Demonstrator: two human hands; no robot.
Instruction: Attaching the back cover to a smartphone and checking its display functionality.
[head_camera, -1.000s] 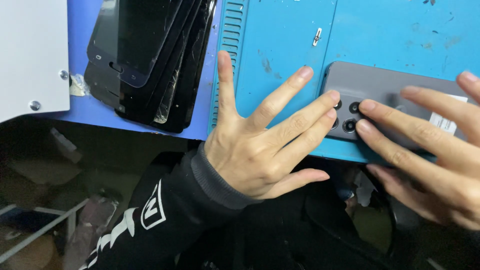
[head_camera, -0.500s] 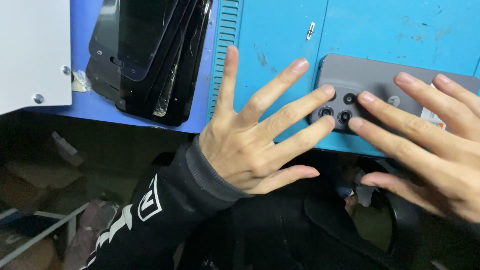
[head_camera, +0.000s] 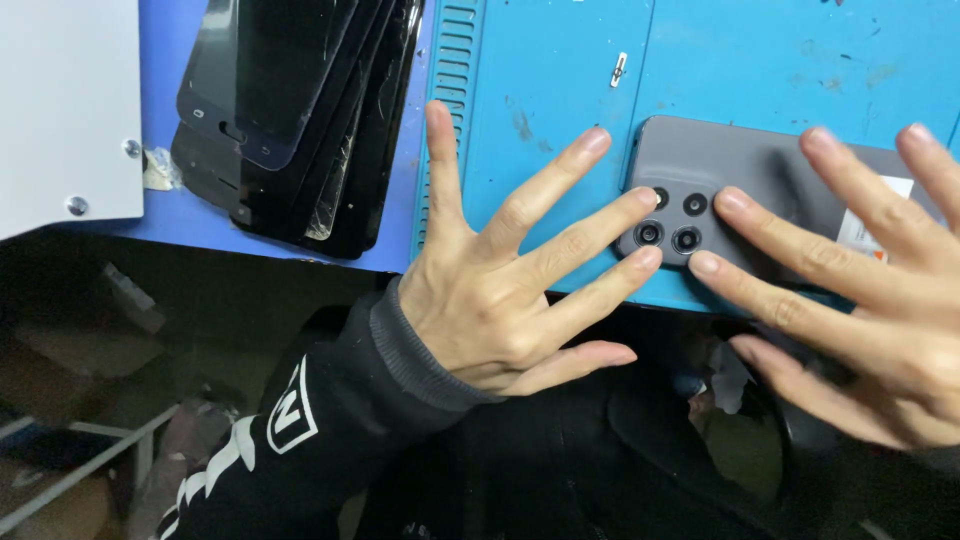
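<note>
Both hands lie spread flat, palms down, over the near edge of a bright blue rubbery work mat (head_camera: 560, 110) — neither one curled around anything. The left hand (head_camera: 500, 290), in a black sleeve with white lettering (head_camera: 300, 430), has all five fingers fanned; its middle and ring fingertips rest at the camera corner of a matte grey smartphone lying face down (head_camera: 760, 180), while the index finger points across bare mat just beside it. The right hand (head_camera: 880, 300) is likewise open, and its fingers lie over the phone's back and lower edge, so the phone seems pinned lightly between the two hands rather than gripped. The phone sits at the front edge of the mat, its long side running to the right under the right hand; its far end is hidden.

By count: one grey phone, with four round lens rings grouped in a square at its left end and a pale sticker (head_camera: 870, 215) showing between the right hand's fingers. One small silvery metal part (head_camera: 620, 68) lies apart on the mat, above the phone. To the left, a leaning stack of black glass display panels (head_camera: 300, 120) rests on a darker blue surface — at least five, though the overlap keeps the exact number unclear. A white metal housing with two screws (head_camera: 70, 110) fills the upper left corner.
</note>
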